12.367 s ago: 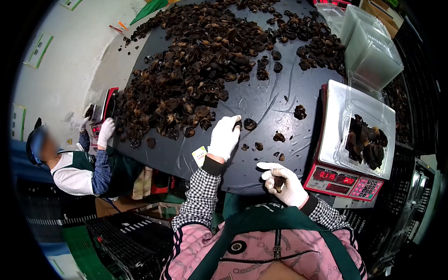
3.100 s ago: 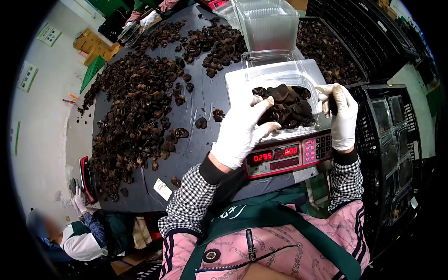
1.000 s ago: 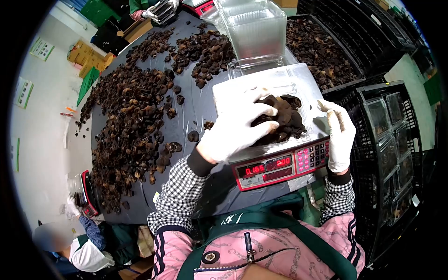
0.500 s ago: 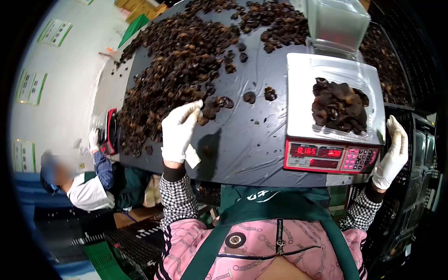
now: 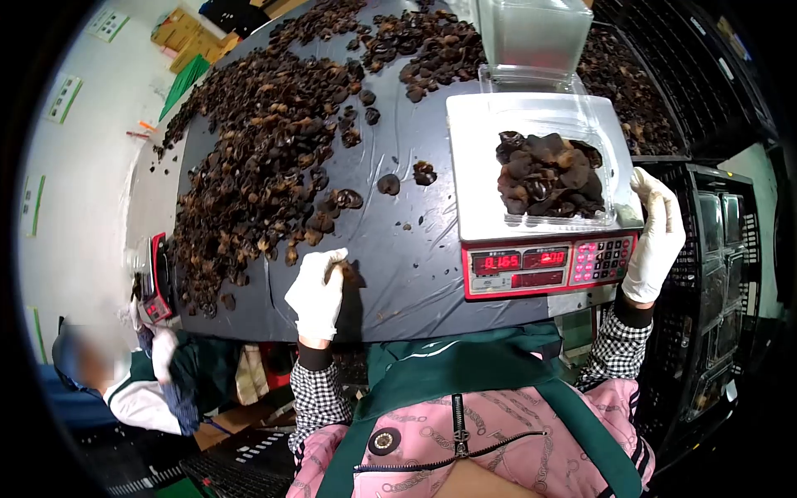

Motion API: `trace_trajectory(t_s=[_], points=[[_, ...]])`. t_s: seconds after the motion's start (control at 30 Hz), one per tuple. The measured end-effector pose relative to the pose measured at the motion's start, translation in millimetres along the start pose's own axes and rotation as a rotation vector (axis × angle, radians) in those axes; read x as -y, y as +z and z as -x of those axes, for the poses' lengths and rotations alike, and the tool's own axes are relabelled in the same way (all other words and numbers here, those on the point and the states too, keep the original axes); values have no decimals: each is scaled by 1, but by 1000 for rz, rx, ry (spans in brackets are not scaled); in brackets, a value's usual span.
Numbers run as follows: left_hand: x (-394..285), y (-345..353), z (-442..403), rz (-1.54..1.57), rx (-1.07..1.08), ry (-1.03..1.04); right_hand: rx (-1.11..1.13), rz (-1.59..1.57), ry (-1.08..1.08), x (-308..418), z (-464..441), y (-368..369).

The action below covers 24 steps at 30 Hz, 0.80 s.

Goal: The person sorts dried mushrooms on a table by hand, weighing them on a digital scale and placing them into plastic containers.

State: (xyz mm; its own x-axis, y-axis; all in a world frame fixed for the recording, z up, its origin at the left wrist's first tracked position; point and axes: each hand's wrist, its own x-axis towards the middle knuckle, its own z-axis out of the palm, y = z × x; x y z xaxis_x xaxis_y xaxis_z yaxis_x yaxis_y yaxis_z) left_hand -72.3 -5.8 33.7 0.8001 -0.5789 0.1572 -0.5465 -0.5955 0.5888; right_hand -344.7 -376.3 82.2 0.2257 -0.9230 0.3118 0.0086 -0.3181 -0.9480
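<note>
My left hand [image 5: 318,290], in a white glove, is over the front of the dark table, just below the edge of a large heap of wood ear mushrooms [image 5: 257,158]. Its fingers are curled together; whether anything is between them is hidden. My right hand [image 5: 656,236], also gloved, is at the right side of the weighing scale [image 5: 454,174], fingers loosely extended beside the plate. On the scale lies a clear plastic container [image 5: 610,187] with its lid folded back, filled with wood ears [image 5: 548,174]. The red display [image 5: 519,261] seems to read 0.165.
Stacked clear containers [image 5: 535,37] stand behind the scale. Black crates [image 5: 706,183] line the right side, one with more wood ears [image 5: 623,91]. Two loose wood ears [image 5: 388,183] lie mid-table. At left, a co-worker [image 5: 149,373] is beside another red scale [image 5: 156,282].
My left hand has drawn back from the heap toward the table's front edge, its fingers curling in. My right hand has come closer to the scale's edge. The view has shifted right.
</note>
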Motion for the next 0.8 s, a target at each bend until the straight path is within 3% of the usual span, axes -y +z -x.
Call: trace_trajectory(t_s=[0.1,0.2,0.33,0.4,0.5,0.6,0.8], points=[[-57,2,-33,142,-2,220,-12,-8,28,-2,2,-3],[-108,15,-58,436,221,136,23,26,40,-1,3,-7],[-177,38,-88,327,169,527,29,23,59,-5,4,-11],[-202,51,-101,379,171,582,15,-21,96,-6,5,-13],[-216,71,-120,522,351,572,2,-39,75,-10,5,-14],[-207,55,-133,157,4,850,-7,-66,85,-18,4,-21],[-112,-10,-167,374,-92,158,-15,-60,119,-32,1,-30]])
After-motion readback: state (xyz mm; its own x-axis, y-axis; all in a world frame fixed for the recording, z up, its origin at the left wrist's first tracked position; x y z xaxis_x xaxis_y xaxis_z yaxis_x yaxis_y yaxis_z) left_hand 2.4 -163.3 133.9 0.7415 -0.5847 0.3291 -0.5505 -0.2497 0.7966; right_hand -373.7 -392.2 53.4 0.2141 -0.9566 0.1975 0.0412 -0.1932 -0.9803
